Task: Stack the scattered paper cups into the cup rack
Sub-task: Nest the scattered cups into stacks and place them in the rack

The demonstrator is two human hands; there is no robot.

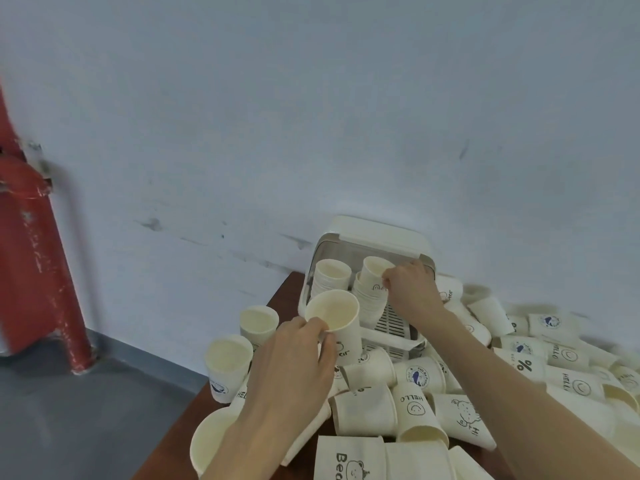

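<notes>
In the head view my right hand [412, 292] pinches the top cup [375, 271] onto the rack's [377, 233] far stack, seemingly to seat it, while my left hand [294, 372] grips 1 upright cup [337, 327] ready, loose cups [415, 407] scattered near and right.

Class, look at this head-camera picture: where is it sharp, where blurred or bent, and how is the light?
Head view: soft, even light, no glare; the red pipe at the left edge smears and bows with wide-angle distortion; cups at the far right blur; the cup rack and both hands are fairly sharp.
</notes>
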